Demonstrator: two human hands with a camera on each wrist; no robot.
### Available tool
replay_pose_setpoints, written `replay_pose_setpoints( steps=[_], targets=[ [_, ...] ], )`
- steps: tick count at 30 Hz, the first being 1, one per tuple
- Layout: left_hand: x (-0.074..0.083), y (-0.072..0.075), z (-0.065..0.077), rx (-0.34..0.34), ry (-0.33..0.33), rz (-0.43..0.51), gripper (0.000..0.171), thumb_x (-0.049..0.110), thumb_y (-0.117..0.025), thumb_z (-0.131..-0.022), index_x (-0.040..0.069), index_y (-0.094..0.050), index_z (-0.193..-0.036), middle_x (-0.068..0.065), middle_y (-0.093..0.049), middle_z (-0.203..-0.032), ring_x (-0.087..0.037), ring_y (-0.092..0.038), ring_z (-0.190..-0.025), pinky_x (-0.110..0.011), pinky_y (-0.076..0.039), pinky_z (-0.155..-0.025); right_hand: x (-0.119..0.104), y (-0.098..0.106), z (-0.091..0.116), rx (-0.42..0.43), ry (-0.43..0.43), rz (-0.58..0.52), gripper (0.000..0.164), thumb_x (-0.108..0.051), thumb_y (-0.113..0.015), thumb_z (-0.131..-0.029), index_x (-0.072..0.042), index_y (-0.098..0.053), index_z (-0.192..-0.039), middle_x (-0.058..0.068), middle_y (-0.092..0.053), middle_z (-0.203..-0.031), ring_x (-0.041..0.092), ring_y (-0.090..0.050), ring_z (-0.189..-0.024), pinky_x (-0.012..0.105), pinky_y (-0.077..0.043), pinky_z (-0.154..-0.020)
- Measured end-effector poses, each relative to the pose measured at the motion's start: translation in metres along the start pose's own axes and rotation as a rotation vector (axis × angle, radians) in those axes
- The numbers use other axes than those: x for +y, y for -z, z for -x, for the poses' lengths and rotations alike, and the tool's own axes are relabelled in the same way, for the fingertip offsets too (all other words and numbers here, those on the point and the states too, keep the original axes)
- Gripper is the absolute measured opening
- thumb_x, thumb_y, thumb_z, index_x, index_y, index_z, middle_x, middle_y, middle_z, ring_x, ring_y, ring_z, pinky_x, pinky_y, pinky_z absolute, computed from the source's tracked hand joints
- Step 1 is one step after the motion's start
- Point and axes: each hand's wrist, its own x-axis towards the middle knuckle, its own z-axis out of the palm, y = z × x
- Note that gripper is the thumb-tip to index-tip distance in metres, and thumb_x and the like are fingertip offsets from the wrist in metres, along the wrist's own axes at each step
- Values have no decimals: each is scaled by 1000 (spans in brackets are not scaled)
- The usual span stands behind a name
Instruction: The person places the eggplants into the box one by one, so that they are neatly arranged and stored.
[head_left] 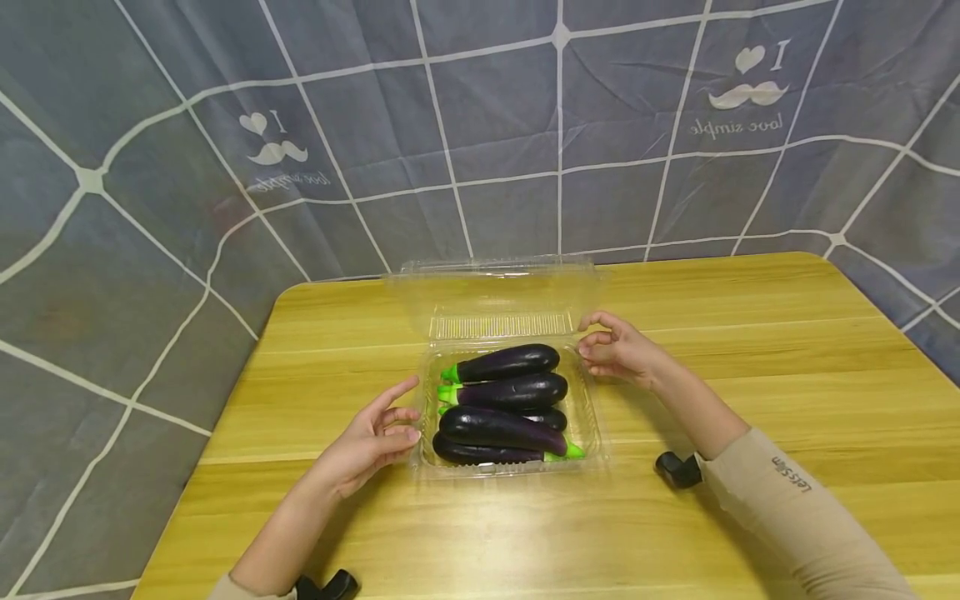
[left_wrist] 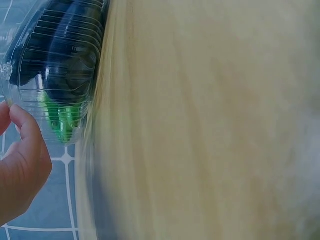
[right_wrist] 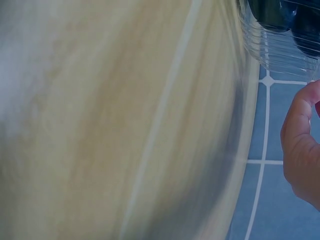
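A clear plastic clamshell container [head_left: 592, 417] lies on the table with its lid [head_left: 495, 292] raised behind it. Several dark purple eggplants [head_left: 510, 389] with bright green stems fill the tray, some stacked over others. At the left rim, my left hand [head_left: 367, 446] pinches the edge with thumb and a finger, the index finger stretched out. My right hand [head_left: 618, 350] holds the rear right corner of the rim between thumb and curled fingers. The left wrist view shows green stems [left_wrist: 62, 117] through the ribbed wall. In the right wrist view, the right hand [right_wrist: 302, 145] is partly cut off.
The wooden table [head_left: 750, 358] extends around the container. A grey curtain [head_left: 495, 133] with white grid lines hangs behind and beside it. Black wrist-mounted pieces [head_left: 678, 470] show near both sleeves.
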Motion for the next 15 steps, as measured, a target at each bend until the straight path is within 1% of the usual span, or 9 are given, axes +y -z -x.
replay_pose_setpoints(
  steps=[4, 7, 10, 15],
  targets=[
    [-1, -1, 0, 2, -2, 5, 70, -4, -57, -87, 3, -21, -147, -5, -43, -107, -7, -53, -82, -22, -49, -73, 0, 0, 1, -5, 6, -23, 37, 15, -45, -88, -20, -53, -96, 0, -61, -80, 12, -57, -69, 22, -48, -61],
    [-1, 0, 0, 5, 0, -3, 68, -3, -57, -87, 2, -23, -146, -5, -43, -108, -7, -53, -82, -22, -48, -72, -1, -1, 2, 13, 4, -44, 39, 16, -44, -88, -21, -55, -96, 1, -60, -81, 12, -58, -69, 22, -49, -61],
    [-1, 0, -1, 7, 5, -6, 68, -3, -57, -87, 3, -23, -146, -5, -42, -108, -7, -53, -82, -22, -47, -71, -2, -2, 2, 40, 9, -18, 40, 16, -44, -88, -21, -56, -96, 1, -60, -83, 12, -58, -69, 22, -51, -61],
    [0, 0, -1, 10, 14, -3, 68, -3, -56, -87, 2, -22, -146, -6, -42, -109, -8, -53, -83, -23, -48, -73, -1, -1, 2, 77, 2, 38, 42, 18, -41, -86, -21, -58, -89, 0, -60, -85, 10, -59, -69, 24, -52, -64]
  ],
)
